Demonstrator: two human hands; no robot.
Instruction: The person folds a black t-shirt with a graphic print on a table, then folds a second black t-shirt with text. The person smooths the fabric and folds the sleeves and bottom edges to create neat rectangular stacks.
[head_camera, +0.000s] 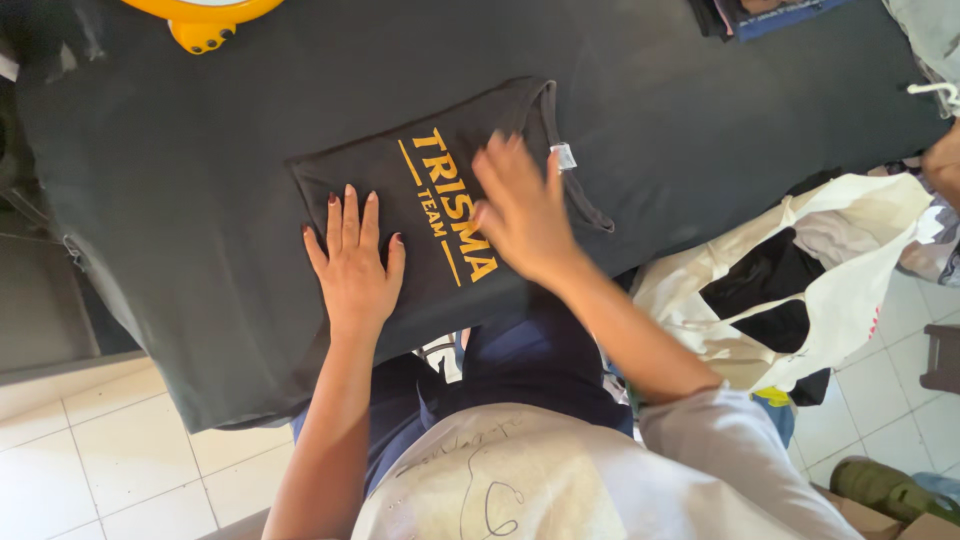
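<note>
Left hand (353, 262) flat, fingers spread, palm pressing the near edge of a folded black T-shirt (440, 205) with yellow lettering; right hand (520, 210) open and blurred, flat on its middle; shirt lying on a dark cloth-covered table (200, 170); yellow object (200, 20) at the far edge

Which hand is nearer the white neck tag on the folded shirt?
Right. The right hand lies flat on the folded dark shirt, fingertips almost touching the white tag. The left hand presses the shirt's opposite end, well away from the tag.
</note>
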